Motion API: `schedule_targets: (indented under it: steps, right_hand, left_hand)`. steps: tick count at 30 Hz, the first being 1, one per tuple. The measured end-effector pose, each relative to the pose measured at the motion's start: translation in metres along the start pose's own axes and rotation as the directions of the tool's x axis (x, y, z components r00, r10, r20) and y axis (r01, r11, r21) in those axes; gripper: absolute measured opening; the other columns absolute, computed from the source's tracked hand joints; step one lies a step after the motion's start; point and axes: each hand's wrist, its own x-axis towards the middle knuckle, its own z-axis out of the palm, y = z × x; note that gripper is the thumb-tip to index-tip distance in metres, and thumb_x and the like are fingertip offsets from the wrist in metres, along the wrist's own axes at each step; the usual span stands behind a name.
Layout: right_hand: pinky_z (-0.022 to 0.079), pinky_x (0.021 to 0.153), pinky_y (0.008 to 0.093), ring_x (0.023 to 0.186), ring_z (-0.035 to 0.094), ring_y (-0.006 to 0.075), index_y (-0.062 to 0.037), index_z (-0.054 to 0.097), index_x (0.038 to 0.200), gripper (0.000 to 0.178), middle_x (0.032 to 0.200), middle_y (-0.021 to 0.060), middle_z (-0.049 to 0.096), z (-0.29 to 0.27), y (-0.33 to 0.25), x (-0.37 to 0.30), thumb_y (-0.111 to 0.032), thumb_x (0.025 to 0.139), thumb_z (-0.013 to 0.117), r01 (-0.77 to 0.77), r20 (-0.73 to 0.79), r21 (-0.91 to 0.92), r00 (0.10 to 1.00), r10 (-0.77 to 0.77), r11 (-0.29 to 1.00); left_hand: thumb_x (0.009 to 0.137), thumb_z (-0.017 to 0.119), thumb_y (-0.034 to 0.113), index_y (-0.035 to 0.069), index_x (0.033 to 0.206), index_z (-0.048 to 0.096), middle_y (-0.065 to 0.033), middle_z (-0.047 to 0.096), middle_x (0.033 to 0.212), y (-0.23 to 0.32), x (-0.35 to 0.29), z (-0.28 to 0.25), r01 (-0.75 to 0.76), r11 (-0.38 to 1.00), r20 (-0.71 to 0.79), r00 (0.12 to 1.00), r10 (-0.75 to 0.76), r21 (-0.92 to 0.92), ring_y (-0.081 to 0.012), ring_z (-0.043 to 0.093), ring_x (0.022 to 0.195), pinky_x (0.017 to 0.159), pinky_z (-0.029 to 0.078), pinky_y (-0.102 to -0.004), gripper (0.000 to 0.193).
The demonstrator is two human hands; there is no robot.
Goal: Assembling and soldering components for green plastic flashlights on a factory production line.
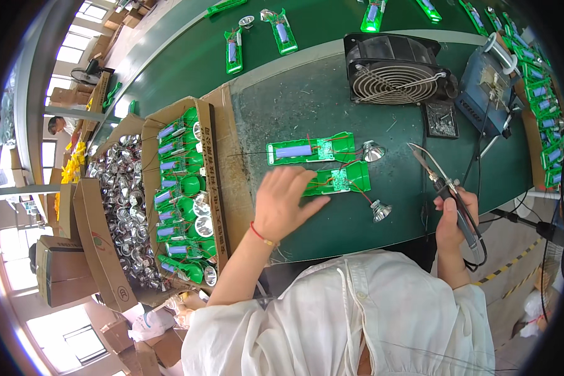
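Note:
My left hand [284,199] lies over the left end of a green plastic flashlight housing [357,177], thumb stretched apart from the fingers. Wires run from this housing's circuit board to a silver reflector [380,211] on the mat. Just beyond lies a second green housing [341,148], with a blue cylindrical battery [293,151], a board and a wired reflector [373,151]. In my right hand [457,216] is a soldering iron [448,193], gripped by its handle. A thin curved tube runs alongside it, and its tip hangs over the mat, right of the reflectors.
A black fan [391,75] stands at the back, near a blue soldering station [482,91] with a solder spool [500,53]. At left, a cardboard box [219,188] holds several green housings, beside a heap of reflectors [125,207]. More housings [234,51] lie on the green belt [188,62].

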Motion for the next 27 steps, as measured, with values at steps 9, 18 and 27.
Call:
schedule_targets:
  steps: [9,18,27]
  right_hand:
    - [0.042,0.059,0.0229,0.067,0.052,0.011,-0.0005,0.045,0.096,0.02,0.079,0.0113,0.056,0.01,-0.005,-0.004,-0.014,0.085,0.056,-0.02,0.129,0.017,0.991,0.017,1.0]
    - [0.044,0.058,0.0259,0.065,0.053,0.0148,-0.0005,0.046,0.092,0.016,0.073,0.0119,0.06,0.032,-0.022,0.003,-0.008,0.083,0.058,0.159,0.247,0.018,0.956,-0.158,0.987]
    - [0.042,0.05,0.0221,0.058,0.053,0.0086,0.0005,0.055,0.088,0.017,0.073,0.009,0.06,0.063,-0.009,0.002,-0.006,0.076,0.065,0.035,0.302,0.054,0.952,-0.05,0.998]
  left_hand:
    - [0.062,0.074,0.018,0.008,0.106,0.056,-0.0089,0.054,0.095,0.011,-0.02,-0.011,-0.001,1.0,0.282,0.959,0.009,-0.031,-0.0259,0.055,0.083,0.071,0.046,-0.0364,0.048]
    - [0.078,0.062,0.006,0.003,0.088,0.066,-0.0103,0.06,0.077,-0.016,0.045,0.011,0.2,0.915,-0.257,0.919,-0.298,-0.35,-0.021,0.059,0.063,0.058,0.046,-0.0291,0.011]
    - [0.072,0.068,0.006,0.003,0.078,0.065,-0.0054,0.054,0.083,-0.017,0.041,0.025,0.164,0.92,-0.109,0.97,-0.215,-0.354,-0.0212,0.056,0.066,0.059,0.047,-0.0309,0.007]
